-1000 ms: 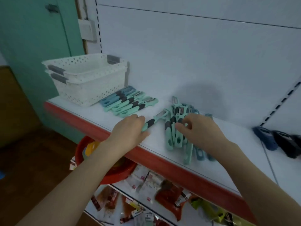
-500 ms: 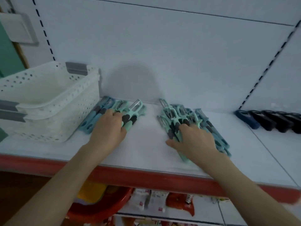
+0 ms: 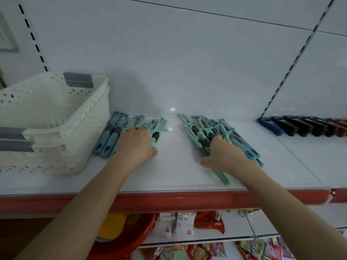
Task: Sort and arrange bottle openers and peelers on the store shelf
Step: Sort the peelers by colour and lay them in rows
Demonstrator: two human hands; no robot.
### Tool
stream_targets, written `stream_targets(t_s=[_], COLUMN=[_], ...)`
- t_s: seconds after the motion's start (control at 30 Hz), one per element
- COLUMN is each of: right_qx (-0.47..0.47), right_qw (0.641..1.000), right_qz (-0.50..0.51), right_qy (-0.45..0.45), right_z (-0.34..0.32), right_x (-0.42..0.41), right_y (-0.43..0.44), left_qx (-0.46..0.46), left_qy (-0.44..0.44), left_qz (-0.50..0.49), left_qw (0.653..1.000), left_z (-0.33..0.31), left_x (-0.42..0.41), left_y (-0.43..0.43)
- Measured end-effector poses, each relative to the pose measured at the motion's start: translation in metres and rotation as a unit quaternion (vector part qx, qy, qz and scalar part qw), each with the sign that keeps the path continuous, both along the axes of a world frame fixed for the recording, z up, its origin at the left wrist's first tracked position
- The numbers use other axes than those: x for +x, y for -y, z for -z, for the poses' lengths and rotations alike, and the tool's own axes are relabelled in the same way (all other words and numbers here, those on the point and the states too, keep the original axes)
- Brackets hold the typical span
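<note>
Step in hand, by judgement: adding peelers one at a time from the loose stock to the sorted row.

Location of stock: the row of peelers (image 3: 110, 136) lies on the shelf (image 3: 178, 166) just beside the white baskets (image 3: 56, 117), handles toward the front edge. The pile of peelers (image 3: 199, 128) lies well apart to the right, crossed and uneven, with one handle reaching near the red edge. The bottle openers (image 3: 300, 125) stand in a line at the far right, touched by neither hand.

Hands: the left hand (image 3: 136, 145) lies palm down on the right end of the row, fingers bent over the handles; whether it grips the end mint peeler cannot be told, as the fingertips are hidden. The right hand (image 3: 223, 154) lies palm down on the pile, fingers curled round handles, thumb spread to the left on the shelf. Both forearms reach straight in over the front edge.

Recommendation: press the end peeler flush against its neighbour, blades level at the back, before letting go. Draw one handle from the pile, not a bunch, since the crossed blades look likely to snag
</note>
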State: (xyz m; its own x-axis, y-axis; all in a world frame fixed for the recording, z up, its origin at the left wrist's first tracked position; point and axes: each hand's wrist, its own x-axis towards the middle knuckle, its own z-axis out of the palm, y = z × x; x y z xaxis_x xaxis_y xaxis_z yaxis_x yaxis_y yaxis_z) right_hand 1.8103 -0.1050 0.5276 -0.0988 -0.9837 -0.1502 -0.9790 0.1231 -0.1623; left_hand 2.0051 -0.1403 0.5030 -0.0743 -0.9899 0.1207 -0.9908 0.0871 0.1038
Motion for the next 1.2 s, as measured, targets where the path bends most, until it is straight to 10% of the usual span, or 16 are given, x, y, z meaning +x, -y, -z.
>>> stream_targets(t_s=[0.47, 0.83, 1.2], right_qx=[-0.107, -0.024, -0.097], right_qw=[0.972, 0.999, 0.931], right_qz=[0.026, -0.021, 0.039], right_qy=[0.209, 0.042, 0.348], right_z=[-0.001, 0.010, 0.001], right_x=[-0.023, -0.017, -0.032], right_y=[0.000, -0.003, -0.002], left_qx=[0.045, -0.023, -0.007], left_qy=[-0.040, -0.160, -0.045], left_qz=[-0.039, -0.040, -0.076], left_qw=[0.997, 0.986, 0.996], left_z=[0.002, 0.003, 0.003], left_x=[-0.002, 0.016, 0.030], left_y=[0.012, 0.008, 0.005])
